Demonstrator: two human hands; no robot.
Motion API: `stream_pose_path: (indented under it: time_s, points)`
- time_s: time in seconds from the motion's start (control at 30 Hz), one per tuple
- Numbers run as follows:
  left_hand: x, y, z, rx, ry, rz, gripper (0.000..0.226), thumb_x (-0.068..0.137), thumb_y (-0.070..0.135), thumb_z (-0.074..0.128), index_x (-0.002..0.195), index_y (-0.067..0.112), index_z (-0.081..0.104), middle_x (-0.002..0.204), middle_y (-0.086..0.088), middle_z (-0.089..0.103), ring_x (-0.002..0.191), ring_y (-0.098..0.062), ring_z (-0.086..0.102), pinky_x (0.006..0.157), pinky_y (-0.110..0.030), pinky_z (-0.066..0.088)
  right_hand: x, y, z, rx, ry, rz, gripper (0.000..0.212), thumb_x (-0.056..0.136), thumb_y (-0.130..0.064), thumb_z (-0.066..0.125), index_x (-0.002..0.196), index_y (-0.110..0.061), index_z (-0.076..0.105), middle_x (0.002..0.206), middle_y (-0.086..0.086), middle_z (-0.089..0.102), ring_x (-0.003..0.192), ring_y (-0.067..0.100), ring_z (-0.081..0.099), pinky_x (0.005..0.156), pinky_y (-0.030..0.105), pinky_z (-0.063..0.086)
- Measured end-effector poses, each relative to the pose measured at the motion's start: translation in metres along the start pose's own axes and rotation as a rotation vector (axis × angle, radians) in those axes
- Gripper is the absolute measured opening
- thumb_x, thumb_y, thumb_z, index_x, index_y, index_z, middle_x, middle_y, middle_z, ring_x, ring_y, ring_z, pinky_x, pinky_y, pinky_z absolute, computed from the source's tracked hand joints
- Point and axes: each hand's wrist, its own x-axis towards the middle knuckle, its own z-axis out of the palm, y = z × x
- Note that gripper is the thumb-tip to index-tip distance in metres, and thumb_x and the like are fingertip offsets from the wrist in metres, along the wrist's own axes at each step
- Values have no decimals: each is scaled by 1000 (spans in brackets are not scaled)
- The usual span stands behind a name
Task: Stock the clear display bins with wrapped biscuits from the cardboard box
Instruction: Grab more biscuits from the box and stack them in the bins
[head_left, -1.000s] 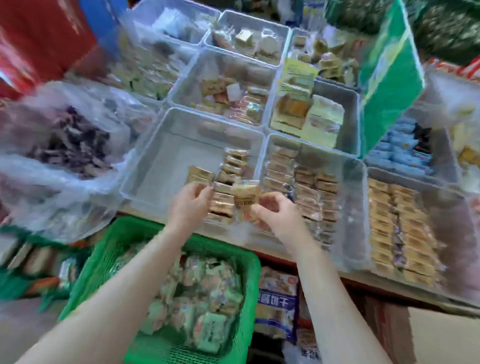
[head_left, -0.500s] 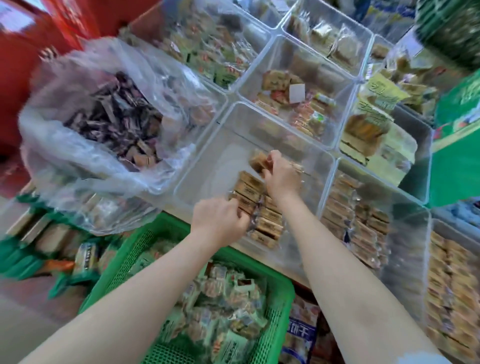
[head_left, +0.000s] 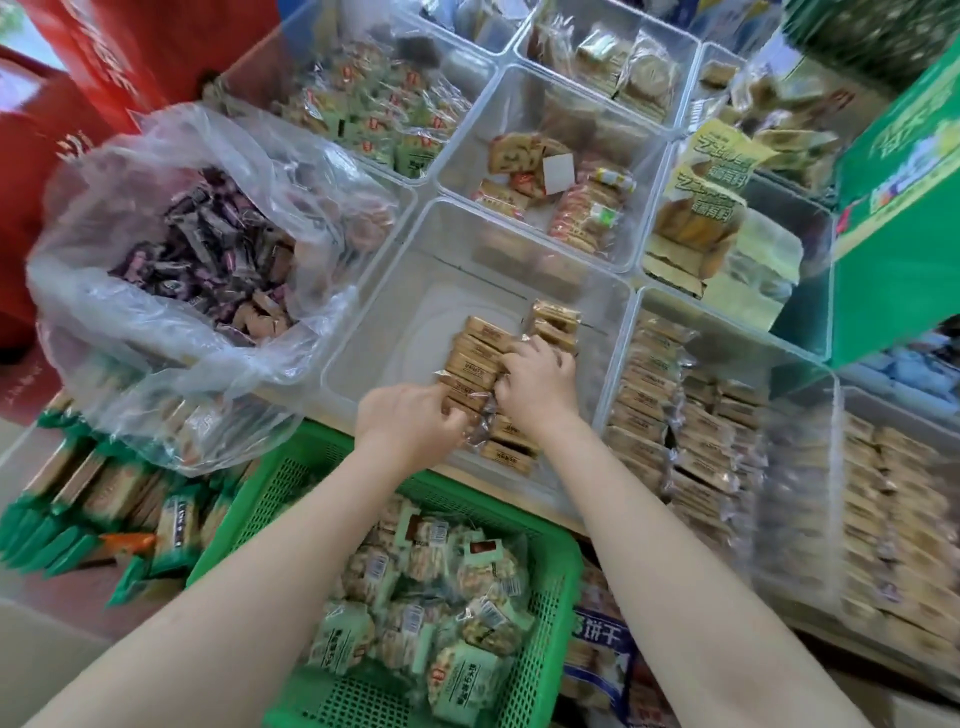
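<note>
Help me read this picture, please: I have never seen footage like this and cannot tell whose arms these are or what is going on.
There is no machine here. A person wears a camera on the head, looking forward and down, so the two bare arms are their own. Both hands work in a clear display bin that is partly filled with rows of tan wrapped biscuits. The left hand and the right hand have their fingers curled on packets in those rows, apparently lining them up. Nearby are a clear bag of dark-wrapped sweets, a green basket of pale green packets below, and a fuller bin to the right.
</note>
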Motion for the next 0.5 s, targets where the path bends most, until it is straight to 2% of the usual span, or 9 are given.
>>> stream_pose_path:
  time_s: [0.1, 0.17, 0.2, 0.27, 0.33, 0.4, 0.5]
  points:
    - [-5, 13, -3, -100, -41, -60, 21, 96, 36, 42, 89, 24, 57, 76, 6, 62, 70, -15, 59, 62, -27, 47, -52, 13, -19, 262, 170, 38, 36, 100, -24, 48, 134, -23, 60, 153, -6, 46, 147, 17, 30, 121, 49, 15]
    - [-12, 44, 0, -307, -1, -59, 14, 97, 28, 47, 92, 25, 60, 85, 3, 65, 75, -17, 61, 70, -33, 53, -94, 35, -33, 429, 285, 68, 33, 99, -20, 51, 129, -19, 65, 143, -3, 57, 137, 16, 45, 118, 48, 26]
    - [-18, 69, 2, -382, 27, -28, 13, 97, 26, 49, 93, 22, 62, 88, 1, 65, 78, -20, 61, 72, -36, 54, -117, 52, -39, 510, 354, 91, 30, 98, -18, 52, 123, -16, 69, 133, -1, 64, 126, 17, 54, 113, 45, 36]
    - [-32, 134, 10, -417, 47, 87, 17, 96, 27, 53, 91, 16, 65, 87, -1, 65, 80, -23, 61, 72, -39, 54, -169, 96, -53, 645, 486, 187, 23, 98, -14, 53, 110, -13, 72, 108, 0, 71, 101, 13, 63, 91, 33, 50]
    - [-52, 211, 20, -418, 1, 206, 20, 95, 29, 55, 94, 15, 69, 88, -1, 67, 83, -25, 62, 72, -40, 53, -227, 149, -66, 721, 624, 333, 20, 98, -13, 53, 99, -14, 72, 84, -5, 69, 76, 8, 60, 67, 19, 47]
    - [-76, 288, 31, -400, -50, 313, 20, 95, 29, 56, 99, 18, 72, 94, -3, 70, 89, -28, 63, 73, -39, 52, -288, 207, -75, 765, 783, 502, 18, 97, -14, 53, 89, -18, 68, 69, -5, 64, 63, 11, 57, 58, 24, 43]
    - [-116, 397, 50, -410, -102, 459, 21, 96, 28, 56, 101, 17, 74, 97, -6, 70, 94, -30, 64, 78, -39, 51, -375, 301, -75, 806, 986, 735, 18, 92, -23, 50, 80, -20, 62, 66, -1, 63, 65, 20, 58, 64, 35, 45]
